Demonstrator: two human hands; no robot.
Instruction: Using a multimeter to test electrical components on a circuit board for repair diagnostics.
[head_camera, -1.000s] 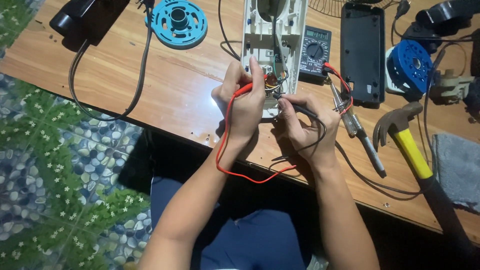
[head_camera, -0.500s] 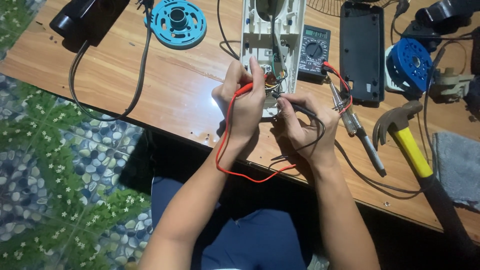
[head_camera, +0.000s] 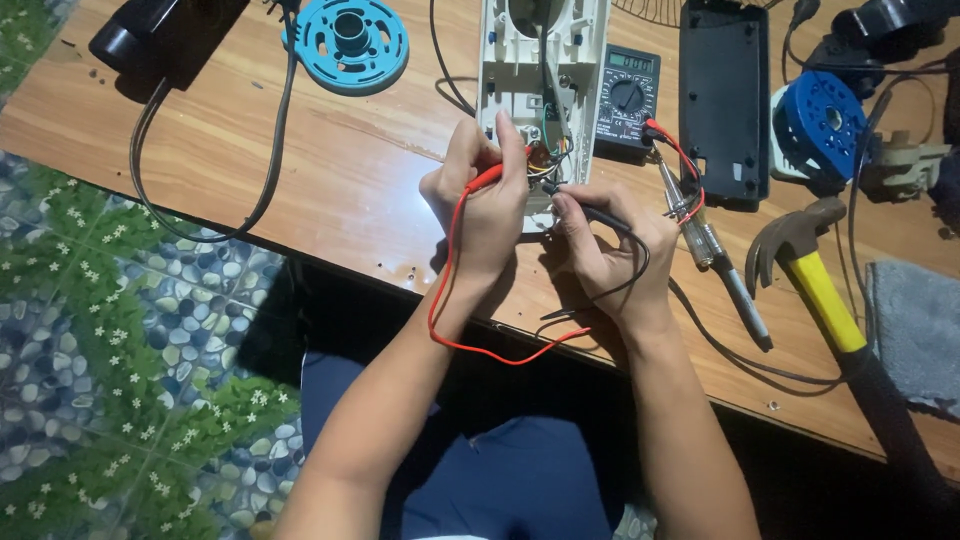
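My left hand (head_camera: 485, 205) pinches a red test probe (head_camera: 485, 177), its tip pressed into the wiring of an opened white plastic housing (head_camera: 530, 75). My right hand (head_camera: 605, 250) grips a black test probe (head_camera: 590, 208), whose tip touches the same cluster of wires. Red and black leads loop below my wrists and run to a dark digital multimeter (head_camera: 627, 100) lying just right of the housing. Both hands rest close together at the housing's near end on the wooden table (head_camera: 330, 170).
A blue round plastic disc (head_camera: 347, 42) and a black device with its cable (head_camera: 160, 40) lie far left. On the right sit a black cover (head_camera: 724, 95), a blue round part (head_camera: 825, 120), a screwdriver (head_camera: 715, 260), a yellow-handled hammer (head_camera: 810, 270) and a grey cloth (head_camera: 915, 330).
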